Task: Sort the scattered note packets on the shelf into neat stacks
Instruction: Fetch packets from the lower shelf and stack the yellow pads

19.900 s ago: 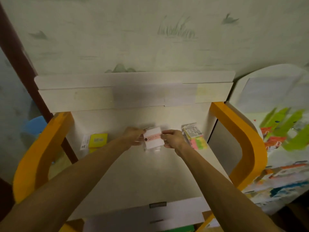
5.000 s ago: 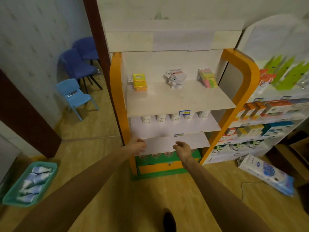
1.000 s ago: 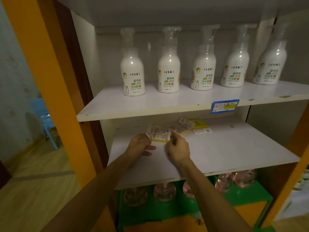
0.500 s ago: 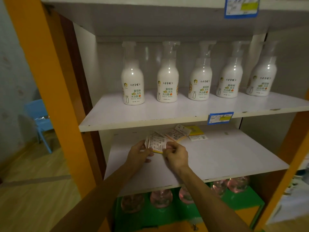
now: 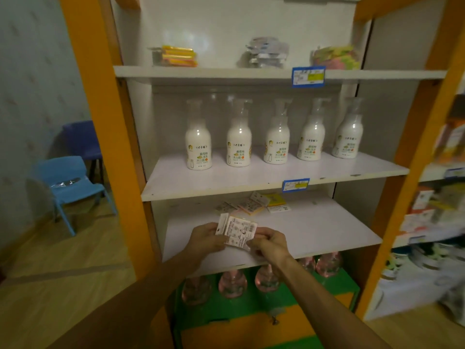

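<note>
Two bare forearms; left hand (image 5: pixel 206 238), right hand (image 5: pixel 270 244); no sleeves, rings or watch visible.

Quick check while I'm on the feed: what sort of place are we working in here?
Most likely a small shop. An orange-framed white display shelf carries blue price tags on its edges, a row of identical white pump bottles faces outward, and more stocked shelving stands to the right.

We see orange uprights (image 5: pixel 83 96) framing white shelves (image 5: pixel 327 227), white bottles (image 5: pixel 198 147) with orange-and-green labels, pink bottles (image 5: pixel 232 283) on a green base (image 5: pixel 251 308), a yellow-orange packet stack (image 5: pixel 178 56), blue-and-yellow price tags (image 5: pixel 308 76) and a blue chair (image 5: pixel 68 177).
</note>
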